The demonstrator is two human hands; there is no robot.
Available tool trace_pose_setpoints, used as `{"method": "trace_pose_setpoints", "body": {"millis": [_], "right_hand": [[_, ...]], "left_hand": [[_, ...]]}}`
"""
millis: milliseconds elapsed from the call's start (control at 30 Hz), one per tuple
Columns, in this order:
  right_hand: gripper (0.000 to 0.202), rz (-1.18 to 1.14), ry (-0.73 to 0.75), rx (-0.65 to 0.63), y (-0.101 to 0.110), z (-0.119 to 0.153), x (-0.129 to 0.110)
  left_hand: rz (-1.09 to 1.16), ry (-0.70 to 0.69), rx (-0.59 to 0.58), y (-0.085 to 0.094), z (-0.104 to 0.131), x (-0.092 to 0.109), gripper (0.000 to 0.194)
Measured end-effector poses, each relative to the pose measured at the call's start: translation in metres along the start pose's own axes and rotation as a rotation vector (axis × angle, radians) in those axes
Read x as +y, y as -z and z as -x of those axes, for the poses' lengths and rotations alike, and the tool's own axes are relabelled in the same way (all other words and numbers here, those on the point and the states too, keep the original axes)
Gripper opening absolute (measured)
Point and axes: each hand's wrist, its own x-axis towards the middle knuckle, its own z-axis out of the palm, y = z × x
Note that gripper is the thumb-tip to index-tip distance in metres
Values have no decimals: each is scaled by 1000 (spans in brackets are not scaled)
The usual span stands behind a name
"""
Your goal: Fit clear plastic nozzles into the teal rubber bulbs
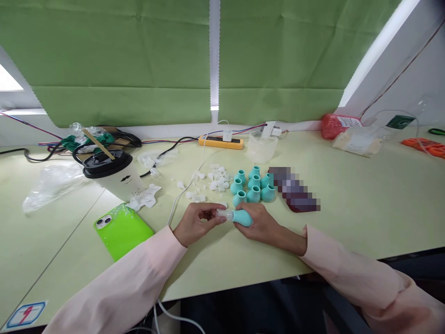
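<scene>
My right hand (pixel 259 221) is wrapped round a teal squeeze bulb (pixel 242 217), its narrow end pointing left. A clear plastic tube (pixel 225 214) sits at the mouth of the bulb, and my left hand (pixel 196 222) pinches that tube between thumb and fingers. Both hands are close together above the front part of the table. Just beyond them stand several more teal bulbs (pixel 254 195) with their open mouths up. To their left lies a loose pile of small white and clear plastic parts (pixel 218 178).
A green phone (pixel 123 232) and a lidded paper cup (pixel 114 178) stand left. A white cable (pixel 177 199) runs past my left hand to an orange power strip (pixel 220 142). A clear plastic bag (pixel 262 147) is behind the bulbs; a dark, pixelated object (pixel 294 190) lies right.
</scene>
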Motion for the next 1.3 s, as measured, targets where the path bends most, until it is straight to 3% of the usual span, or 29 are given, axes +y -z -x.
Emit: {"method": "trace_pose_setpoints", "body": {"millis": [233, 500, 733, 900, 967, 1033, 1200, 1300], "right_hand": [[5, -269, -189, -187, 10, -2, -9], [17, -496, -341, -358, 14, -5, -3], [21, -836, -612, -750, 21, -12, -2], [16, -1043, -690, -952, 22, -14, 2], [18, -1034, -657, -910, 24, -13, 0], [27, -934, -570, -785, 26, -12, -3], [37, -259, -91, -85, 14, -3, -6], [31, 8, 122, 128, 1, 3, -1]], "left_hand": [[-149, -151, -26, 3, -2, 0, 25], [-251, -306, -72, 6, -1, 3, 22], [-328, -417, -109, 6, -1, 3, 22], [-312, -408, -132, 4, 1, 3, 21], [-240, -319, -100, 4, 2, 3, 21], [-120, -179, -44, 4, 2, 3, 22], [166, 110, 55, 4, 0, 3, 28], [227, 192, 33, 3, -2, 4, 28]]}}
